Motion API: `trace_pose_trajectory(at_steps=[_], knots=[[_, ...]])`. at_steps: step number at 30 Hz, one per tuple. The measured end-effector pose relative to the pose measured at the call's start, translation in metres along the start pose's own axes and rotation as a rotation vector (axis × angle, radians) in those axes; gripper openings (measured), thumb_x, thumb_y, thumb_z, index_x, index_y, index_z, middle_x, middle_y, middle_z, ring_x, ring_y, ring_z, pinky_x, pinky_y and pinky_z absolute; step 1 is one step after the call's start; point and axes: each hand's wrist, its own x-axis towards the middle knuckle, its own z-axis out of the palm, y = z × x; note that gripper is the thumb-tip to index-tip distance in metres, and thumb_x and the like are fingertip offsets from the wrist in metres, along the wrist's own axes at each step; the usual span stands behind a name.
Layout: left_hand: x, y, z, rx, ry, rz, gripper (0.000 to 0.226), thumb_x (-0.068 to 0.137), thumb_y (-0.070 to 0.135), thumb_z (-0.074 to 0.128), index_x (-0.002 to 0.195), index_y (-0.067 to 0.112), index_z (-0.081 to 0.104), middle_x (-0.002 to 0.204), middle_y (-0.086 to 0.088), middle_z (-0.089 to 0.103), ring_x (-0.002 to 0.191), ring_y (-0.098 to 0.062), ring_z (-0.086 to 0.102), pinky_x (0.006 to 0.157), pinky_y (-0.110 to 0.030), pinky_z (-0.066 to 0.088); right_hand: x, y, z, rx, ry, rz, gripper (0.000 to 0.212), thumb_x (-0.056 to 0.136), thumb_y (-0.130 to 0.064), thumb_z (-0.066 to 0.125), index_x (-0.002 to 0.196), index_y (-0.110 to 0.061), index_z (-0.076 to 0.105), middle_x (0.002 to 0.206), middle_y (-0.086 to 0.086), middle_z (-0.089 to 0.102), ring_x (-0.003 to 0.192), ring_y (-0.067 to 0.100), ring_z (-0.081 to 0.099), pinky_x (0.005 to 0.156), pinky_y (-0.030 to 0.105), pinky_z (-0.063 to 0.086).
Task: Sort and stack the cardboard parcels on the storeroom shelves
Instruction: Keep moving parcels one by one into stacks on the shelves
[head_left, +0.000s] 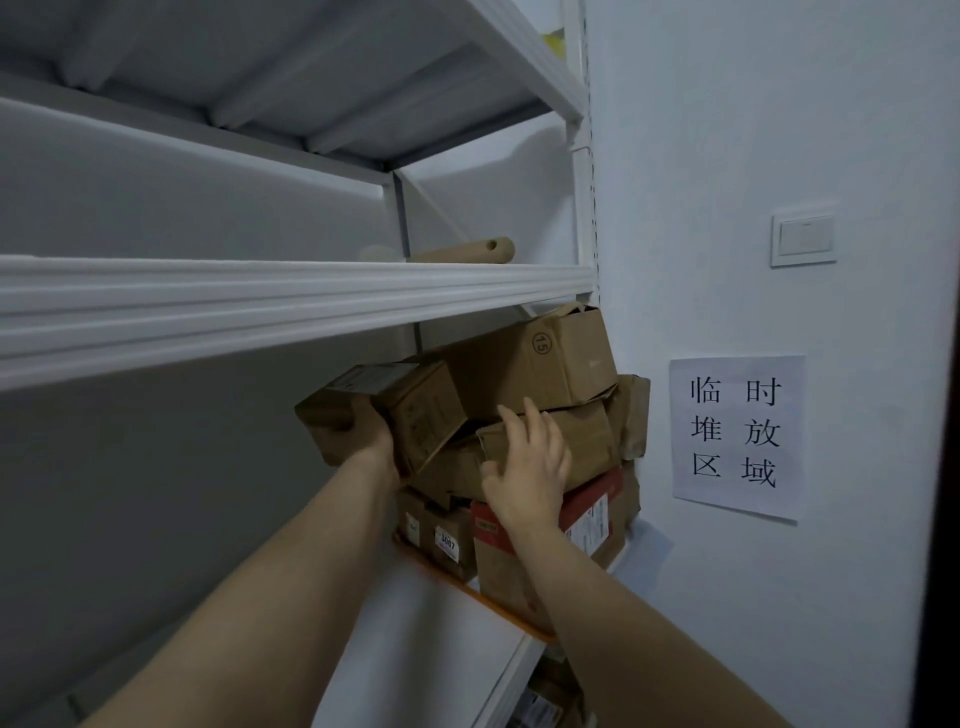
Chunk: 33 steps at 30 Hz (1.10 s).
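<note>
My two hands reach into a heap of cardboard parcels at centre right of the frame.
My left hand (366, 439) grips the tilted small carton (415, 410) from below, its fingers curled round the carton and mostly hidden. My right hand (530, 467) is spread wide, fingers straight, resting on the flat brown parcel (587, 436), which lies under the box marked 15 (550, 364) and over a red-and-white parcel (592, 512) on the orange-edged shelf (467, 587).
</note>
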Motion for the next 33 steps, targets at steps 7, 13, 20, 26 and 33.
trace_pose_trajectory(at_steps=[7, 13, 20, 26, 33], knots=[[-0.174, 0.037, 0.015, 0.153, -0.217, -0.060, 0.054, 0.079, 0.071, 0.049, 0.094, 0.020, 0.058, 0.089, -0.010, 0.068, 0.079, -0.031, 0.067, 0.076, -0.054, 0.054, 0.014, 0.001, 0.003, -0.100, -0.110, 0.020, 0.055, 0.090, -0.023, 0.054, 0.143, -0.023, 0.040, 0.152, -0.004, 0.032, 0.145, 0.020, 0.014, 0.119, 0.041, 0.009], [-0.144, 0.036, 0.036, 0.301, -0.374, -0.063, 0.070, 0.070, 0.075, 0.052, 0.109, 0.019, 0.069, 0.100, -0.012, 0.072, 0.091, -0.030, 0.069, 0.081, -0.047, 0.055, 0.015, 0.002, 0.004, -0.098, -0.086, 0.007, 0.053, 0.090, -0.023, 0.055, 0.141, -0.025, 0.042, 0.149, -0.005, 0.034, 0.142, 0.018, 0.020, 0.118, 0.037, 0.010], [-0.164, 0.029, 0.047, 0.358, -0.404, -0.005, 0.035, 0.099, 0.039, 0.044, 0.092, 0.014, 0.067, 0.084, -0.010, 0.068, 0.077, -0.027, 0.065, 0.083, -0.042, 0.056, 0.015, 0.005, 0.009, -0.087, -0.086, 0.005, 0.056, 0.088, -0.019, 0.055, 0.141, -0.026, 0.041, 0.149, -0.006, 0.034, 0.141, 0.017, 0.021, 0.118, 0.037, 0.011], [-0.153, 0.023, 0.050, 0.353, -0.367, 0.002, 0.035, 0.100, 0.032, 0.039, 0.082, 0.013, 0.062, 0.077, -0.009, 0.064, 0.070, -0.024, 0.060, 0.068, -0.035, 0.052, 0.016, 0.006, 0.010, -0.072, -0.094, -0.002, 0.055, 0.088, -0.017, 0.054, 0.141, -0.026, 0.041, 0.149, -0.007, 0.034, 0.141, 0.017, 0.020, 0.117, 0.036, 0.010], [-0.156, 0.012, 0.040, 0.338, -0.367, -0.007, 0.034, 0.097, 0.029, 0.035, 0.082, 0.014, 0.062, 0.084, -0.012, 0.065, 0.075, -0.027, 0.060, 0.074, -0.037, 0.052, 0.011, 0.007, 0.007, 0.001, -0.123, 0.014, 0.067, 0.088, -0.015, 0.056, 0.148, -0.027, 0.028, 0.157, -0.003, 0.021, 0.144, 0.018, 0.016, 0.118, 0.036, 0.012]])
